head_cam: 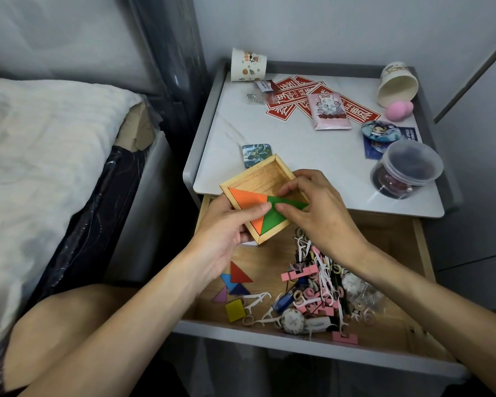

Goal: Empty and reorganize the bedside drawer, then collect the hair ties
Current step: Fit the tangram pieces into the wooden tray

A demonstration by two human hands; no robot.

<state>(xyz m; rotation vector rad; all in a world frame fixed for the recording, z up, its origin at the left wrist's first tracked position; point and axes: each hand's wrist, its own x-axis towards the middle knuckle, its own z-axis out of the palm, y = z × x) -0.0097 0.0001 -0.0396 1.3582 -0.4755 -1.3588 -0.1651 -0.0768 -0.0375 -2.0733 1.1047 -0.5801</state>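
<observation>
Bedside drawer (267, 253) pulled open under the counter (284, 144). Held above it, a wooden tray (264, 176), gripped by the left hand (226, 233), fingers curled beneath, thumb on top. Right hand (318, 207) fingers pinching a green triangle (272, 217) beside an orange triangle (246, 200) in the tray. Hair ties (309, 293) heaped in the drawer's right half.

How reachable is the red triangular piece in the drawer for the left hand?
Probably yes, once it lets go: the left hand grips the square wooden puzzle tray. The red triangular piece lies uncovered in the open wooden drawer, just below that wrist.
</observation>
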